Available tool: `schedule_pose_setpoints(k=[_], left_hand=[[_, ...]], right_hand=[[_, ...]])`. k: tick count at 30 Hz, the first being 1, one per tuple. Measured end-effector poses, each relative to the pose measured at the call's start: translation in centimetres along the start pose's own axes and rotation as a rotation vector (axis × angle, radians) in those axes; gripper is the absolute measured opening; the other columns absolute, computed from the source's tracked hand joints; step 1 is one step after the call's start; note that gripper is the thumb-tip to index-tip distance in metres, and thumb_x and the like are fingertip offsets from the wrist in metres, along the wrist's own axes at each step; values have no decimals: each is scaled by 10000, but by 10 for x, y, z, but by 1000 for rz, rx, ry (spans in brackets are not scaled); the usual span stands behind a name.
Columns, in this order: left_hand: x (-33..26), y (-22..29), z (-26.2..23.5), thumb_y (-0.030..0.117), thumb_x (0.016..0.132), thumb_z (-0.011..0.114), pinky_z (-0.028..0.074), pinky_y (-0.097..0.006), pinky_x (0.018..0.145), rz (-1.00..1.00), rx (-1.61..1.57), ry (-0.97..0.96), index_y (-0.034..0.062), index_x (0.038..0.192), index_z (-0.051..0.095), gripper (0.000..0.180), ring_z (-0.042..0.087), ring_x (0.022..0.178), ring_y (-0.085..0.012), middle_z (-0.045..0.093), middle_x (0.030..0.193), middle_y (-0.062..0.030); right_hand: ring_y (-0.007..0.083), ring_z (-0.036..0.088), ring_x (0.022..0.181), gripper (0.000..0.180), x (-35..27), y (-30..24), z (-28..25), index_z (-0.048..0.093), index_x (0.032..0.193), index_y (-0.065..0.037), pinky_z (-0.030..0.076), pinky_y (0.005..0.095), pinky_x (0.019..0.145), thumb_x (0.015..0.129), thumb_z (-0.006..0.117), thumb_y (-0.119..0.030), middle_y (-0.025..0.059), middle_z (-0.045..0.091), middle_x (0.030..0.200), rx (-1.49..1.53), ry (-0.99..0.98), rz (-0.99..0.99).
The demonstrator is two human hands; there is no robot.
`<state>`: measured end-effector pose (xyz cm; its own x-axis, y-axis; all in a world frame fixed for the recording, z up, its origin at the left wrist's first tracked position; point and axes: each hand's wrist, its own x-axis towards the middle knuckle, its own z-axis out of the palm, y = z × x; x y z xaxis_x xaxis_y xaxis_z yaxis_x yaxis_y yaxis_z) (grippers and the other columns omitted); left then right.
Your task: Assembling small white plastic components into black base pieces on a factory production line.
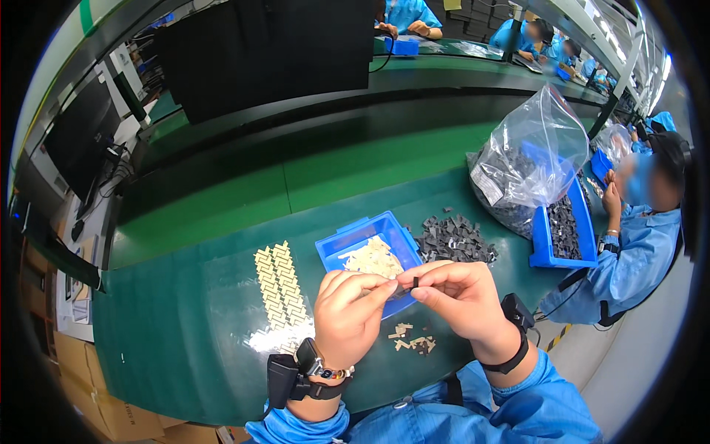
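Observation:
My left hand (347, 311) and my right hand (458, 292) meet fingertip to fingertip above the green table. Both pinch one small dark part (415, 282) between thumbs and forefingers. Just behind the hands stands a small blue tray (347, 240) with pale cream pieces (373, 259) in it. Under the hands lie a few loose cream and dark bits (411, 342). To the left, cream pieces are laid out in neat interlocked rows (279, 292). A loose heap of dark parts (455, 238) lies right of the tray.
A clear plastic bag (529, 159) of dark parts rests on a blue bin (547, 248) at the right. A co-worker in blue (636, 251) sits at the right edge. Dark monitors (274, 52) stand beyond a green conveyor (355, 166). Cardboard boxes (111, 407) sit at lower left.

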<state>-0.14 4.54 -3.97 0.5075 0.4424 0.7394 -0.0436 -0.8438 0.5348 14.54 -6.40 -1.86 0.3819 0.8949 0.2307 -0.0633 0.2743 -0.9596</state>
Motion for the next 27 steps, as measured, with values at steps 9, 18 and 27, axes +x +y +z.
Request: schedule_pose_setpoints(k=[9,18,27], left_hand=[[-1,-1,4,-61,700,696,473,-328,672,-10,24,-18,31,886,713,208,633,744,-239,677,819,-74],[-1,1,3,-59,703,691,470,-338,677,-12,63,-9,28,900,716,216,631,741,-240,675,813,-72],[-1,0,3,-62,708,686,466,-339,678,-7,62,-16,29,908,717,222,631,743,-240,675,810,-71]], right_hand=[[125,666,857,73,-2,-1,5,708,893,51,551,254,776,834,695,10,131,704,979,-158,68,124],[138,672,848,63,2,-2,7,703,871,66,561,259,771,825,694,23,142,698,969,-139,69,138],[137,675,836,63,3,-1,7,704,869,66,564,256,755,821,690,29,151,701,962,-137,77,145]])
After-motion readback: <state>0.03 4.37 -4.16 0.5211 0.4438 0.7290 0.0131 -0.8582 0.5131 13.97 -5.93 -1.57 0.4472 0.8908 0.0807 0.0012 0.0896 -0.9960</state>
